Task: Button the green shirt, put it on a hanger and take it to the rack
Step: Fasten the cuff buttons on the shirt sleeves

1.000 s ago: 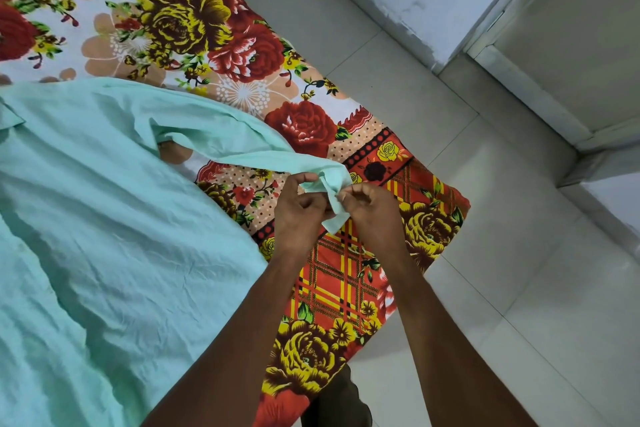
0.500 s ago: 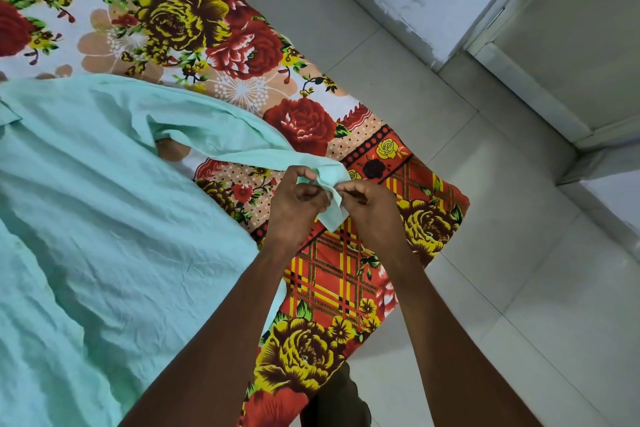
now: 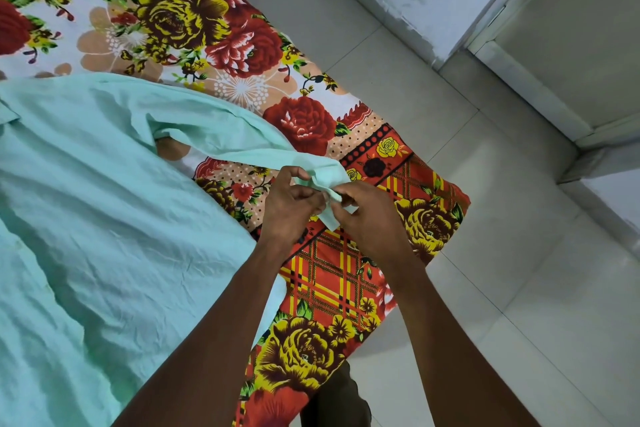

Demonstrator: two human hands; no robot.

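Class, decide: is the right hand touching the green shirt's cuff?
Touching. The head view shows the right hand pinching the cuff, its fingertips pressed into the fabric.

Both hands (image 3: 332,208) have drawn the cuff (image 3: 327,180) slightly nearer, bunching it tighter.

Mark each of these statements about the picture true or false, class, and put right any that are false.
1. Both hands pinch the end of a sleeve of the green shirt. True: left hand and right hand meet at the cuff.
2. The shirt hangs on a hanger. False: it lies spread on the floral bedsheet, and no hanger shows.
3. The floor beside the bed is tiled. True.
4. The bedsheet is plain white. False: it bears red and yellow flowers.
5. The right hand rests on the floor. False: it holds the cuff above the sheet.
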